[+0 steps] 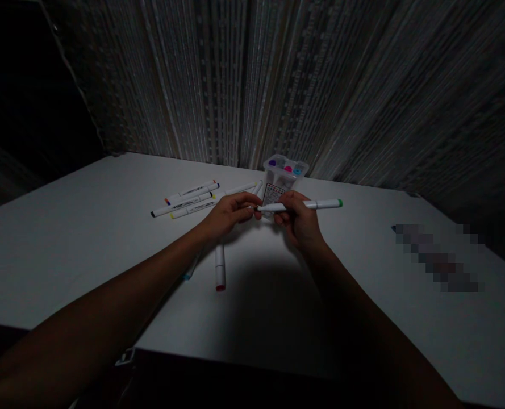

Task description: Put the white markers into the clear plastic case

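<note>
My right hand (299, 218) grips a white marker (324, 204) with a green end, held level above the table. The marker's tapered end points left, with a dark tip at my left hand (230, 213). Fingers of that left hand are curled together around the tip; whether a small thing is between them I cannot make out. Behind both hands a clear plastic case (284, 179) stands upright, with purple, pink and blue marker ends inside and a printed label on its front. Below my left hand lies a red-ended marker (220, 270), partly hidden by it.
Several white markers (182, 204) with black, yellow, orange and blue ends lie left of the case. A teal-ended marker (187, 276) is partly under my left forearm. A blurred-out object (437, 258) rests at right on the white table (86, 238). A striped curtain (235, 85) hangs behind.
</note>
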The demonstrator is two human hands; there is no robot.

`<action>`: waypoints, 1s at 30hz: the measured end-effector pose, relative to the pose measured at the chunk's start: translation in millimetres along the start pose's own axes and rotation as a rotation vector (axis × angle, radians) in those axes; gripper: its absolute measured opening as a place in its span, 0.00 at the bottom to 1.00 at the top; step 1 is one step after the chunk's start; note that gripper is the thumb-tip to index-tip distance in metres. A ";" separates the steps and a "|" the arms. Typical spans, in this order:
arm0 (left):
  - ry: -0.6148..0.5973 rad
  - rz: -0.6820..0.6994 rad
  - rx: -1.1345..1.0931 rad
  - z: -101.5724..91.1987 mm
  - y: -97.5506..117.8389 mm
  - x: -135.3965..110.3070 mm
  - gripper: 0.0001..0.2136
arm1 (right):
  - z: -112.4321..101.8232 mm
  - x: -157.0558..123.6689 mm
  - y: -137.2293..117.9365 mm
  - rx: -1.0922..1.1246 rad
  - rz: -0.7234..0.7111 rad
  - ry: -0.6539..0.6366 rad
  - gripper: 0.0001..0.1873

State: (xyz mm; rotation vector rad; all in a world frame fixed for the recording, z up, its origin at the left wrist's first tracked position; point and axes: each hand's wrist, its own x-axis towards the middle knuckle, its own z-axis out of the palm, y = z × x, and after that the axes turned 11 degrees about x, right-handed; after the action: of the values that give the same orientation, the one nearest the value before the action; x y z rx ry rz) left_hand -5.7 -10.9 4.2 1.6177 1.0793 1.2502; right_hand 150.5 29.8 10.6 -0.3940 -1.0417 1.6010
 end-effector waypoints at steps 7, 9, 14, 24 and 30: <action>0.013 -0.036 0.026 0.3 3.1 -0.7 0.11 | -1.2 -1.2 -0.3 -0.060 0.010 -0.025 0.06; -0.002 -0.020 0.032 0.1 2.4 -0.8 0.11 | -1.4 -1.1 -0.2 -0.075 0.018 -0.023 0.06; 0.013 -0.035 0.033 -1.9 -0.1 0.0 0.11 | -1.3 -0.9 -2.2 -0.058 0.008 -0.041 0.03; 0.069 -0.038 0.032 -2.9 2.5 1.1 0.09 | -3.4 0.3 -2.8 -0.047 0.000 -0.020 0.06; 0.057 -0.024 0.035 -3.3 1.1 0.7 0.09 | -4.1 1.2 -2.5 -0.053 0.003 -0.015 0.08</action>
State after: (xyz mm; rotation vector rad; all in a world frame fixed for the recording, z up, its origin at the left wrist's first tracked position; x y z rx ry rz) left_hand -8.6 -10.2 6.0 1.5997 1.1585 1.2745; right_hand 154.6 32.5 10.6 -0.4199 -1.0968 1.5833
